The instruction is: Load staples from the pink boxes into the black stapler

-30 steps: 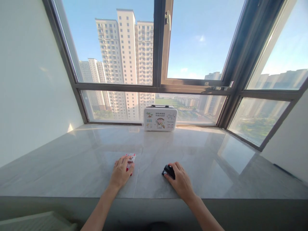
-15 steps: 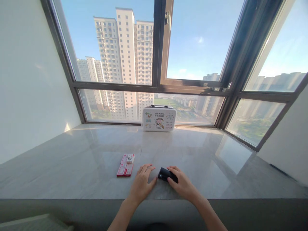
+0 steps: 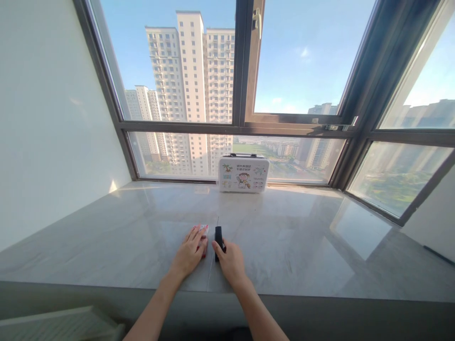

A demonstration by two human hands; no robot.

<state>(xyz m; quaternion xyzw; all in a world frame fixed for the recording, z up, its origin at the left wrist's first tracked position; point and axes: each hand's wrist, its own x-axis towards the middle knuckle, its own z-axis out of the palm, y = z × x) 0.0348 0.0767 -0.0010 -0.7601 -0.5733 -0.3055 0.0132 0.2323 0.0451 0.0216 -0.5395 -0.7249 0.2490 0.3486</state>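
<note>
My left hand lies flat on the grey stone sill, fingers stretched out over small red and white cards, most of which it hides. My right hand sits just to its right, fingers curled round a small black oblong object that stands lengthwise on the sill. The two hands are almost touching near the front edge.
A white case with cartoon stickers stands upright at the back against the window. A white wall closes the left side. The sill's front edge runs across below my wrists.
My left hand went back left onto the cards. My right hand slid the black object left and turned it lengthwise, beside the cards. The view shifted slightly.
</note>
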